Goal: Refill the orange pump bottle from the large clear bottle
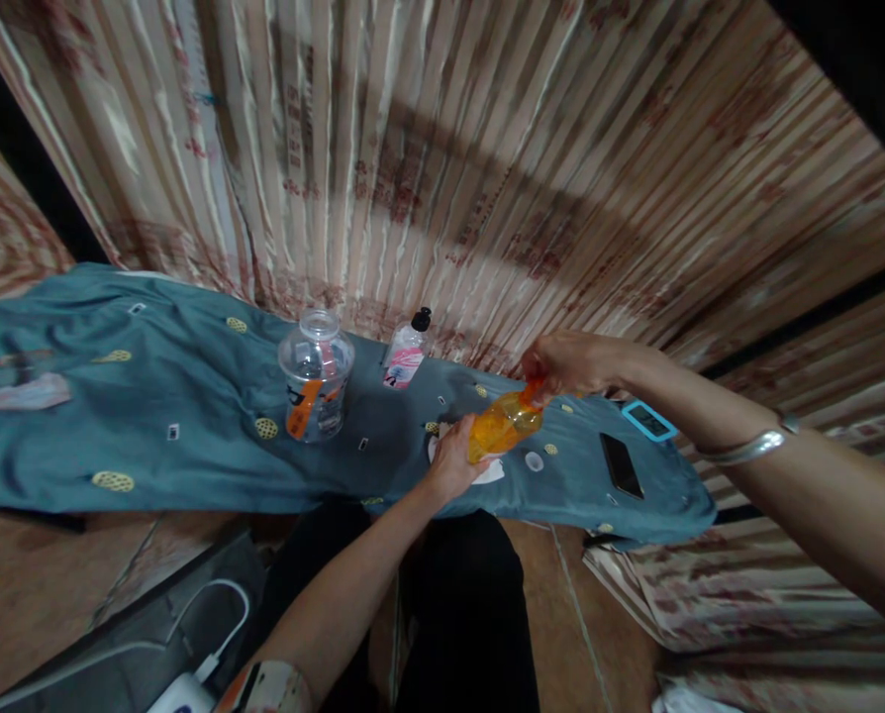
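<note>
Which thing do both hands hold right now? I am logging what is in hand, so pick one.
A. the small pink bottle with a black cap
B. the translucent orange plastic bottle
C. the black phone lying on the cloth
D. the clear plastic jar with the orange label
B: the left hand grips the body of the translucent orange plastic bottle while the right hand closes on its top end, above the teal cloth.

Teal patterned cloth-covered table [152, 436] spans frame middle. Clear plastic jar [316, 373] stands centre-left on it, small pink-labelled bottle [407, 351] right of the jar near the striped curtain [449, 149] behind. Black phone [622, 464] lies centre-right, blue-framed device [648, 420] above it.
</note>
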Available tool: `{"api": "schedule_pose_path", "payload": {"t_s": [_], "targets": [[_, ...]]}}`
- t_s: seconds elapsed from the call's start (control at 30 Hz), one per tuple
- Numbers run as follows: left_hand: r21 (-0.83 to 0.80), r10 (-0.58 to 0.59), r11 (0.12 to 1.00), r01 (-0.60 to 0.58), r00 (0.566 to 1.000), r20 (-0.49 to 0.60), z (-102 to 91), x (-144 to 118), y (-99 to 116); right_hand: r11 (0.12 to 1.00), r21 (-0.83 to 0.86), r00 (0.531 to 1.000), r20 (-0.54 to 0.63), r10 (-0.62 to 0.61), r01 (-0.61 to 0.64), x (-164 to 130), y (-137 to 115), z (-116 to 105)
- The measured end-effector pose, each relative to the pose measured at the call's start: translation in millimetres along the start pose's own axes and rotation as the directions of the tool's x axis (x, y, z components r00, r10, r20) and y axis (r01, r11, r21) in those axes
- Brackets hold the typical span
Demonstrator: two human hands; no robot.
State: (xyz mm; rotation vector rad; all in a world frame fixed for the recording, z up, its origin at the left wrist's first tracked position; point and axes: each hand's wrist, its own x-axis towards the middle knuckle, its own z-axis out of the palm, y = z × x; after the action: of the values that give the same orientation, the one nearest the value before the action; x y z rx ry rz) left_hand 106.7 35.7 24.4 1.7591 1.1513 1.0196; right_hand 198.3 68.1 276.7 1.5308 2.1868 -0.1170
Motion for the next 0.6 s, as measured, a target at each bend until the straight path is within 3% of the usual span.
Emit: {"api": "schedule_pose_path", "payload": {"t_s": [0.2, 0.3, 0.33, 0.37, 0.47, 0.53, 0.6], "targets": [[-0.023, 0.0, 1.0, 0.0, 1.0, -0.002, -1.6, 0, 2, 0.98, 0.201, 1.0, -0.027, 0.003, 0.003, 9, 20, 4], [-0.031, -0.009, 0.999, 0.009, 1.0, 0.017, -2.2, 0, 1, 0.922, 0.383, 0.985, -0.173, 0.008, 0.06, -2, 42, 7], [-0.037, -0.011, 0.999, 0.012, 1.0, 0.024, -2.4, 1, 1, 0.89, 0.446, 0.964, -0.266, 0.026, 0.099, -10, 50, 11], [-0.044, -0.01, 0.999, 0.012, 1.0, 0.029, -2.6, 1, 1, 0.751, 0.628, 0.877, -0.457, 0.144, 0.204, -19, 58, 19], [-0.067, 0.007, 0.998, -0.006, 1.0, 0.017, -3.1, 1, 0, 0.566, 0.748, 0.674, -0.618, 0.405, 0.346, -43, 71, 59], [-0.074, 0.001, 0.997, 0.0, 1.0, 0.014, -3.5, 1, 1, 0.447, 0.807, 0.629, -0.584, 0.513, 0.385, -48, 67, 95], [-0.082, -0.014, 0.996, 0.015, 1.0, 0.022, -3.7, 1, 1, 0.354, 0.833, 0.668, -0.553, 0.499, 0.426, -41, 55, 127]]}}
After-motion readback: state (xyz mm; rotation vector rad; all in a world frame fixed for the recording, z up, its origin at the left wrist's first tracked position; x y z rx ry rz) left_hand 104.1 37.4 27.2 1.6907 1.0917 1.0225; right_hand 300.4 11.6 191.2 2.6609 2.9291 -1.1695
